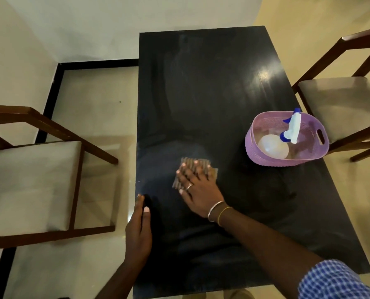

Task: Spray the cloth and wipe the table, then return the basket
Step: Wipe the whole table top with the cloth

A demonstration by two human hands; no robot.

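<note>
A dark glossy table [212,87] fills the middle of the view. My right hand [198,188] lies flat, fingers spread, pressing a brown striped cloth [203,164] onto the table near its left-centre. My left hand [139,229] rests on the table's left edge, thumb on top, holding nothing loose. A purple basket [253,145] stands at the table's right edge. Inside it lies a white spray bottle [295,128] with blue nozzle and collar, its round clear body low in the basket.
A wooden chair [33,182] with a pale cushion stands left of the table. A second wooden chair [341,104] stands to the right, just behind the basket. Pale tiled floor with a black border strip [50,100] lies to the left.
</note>
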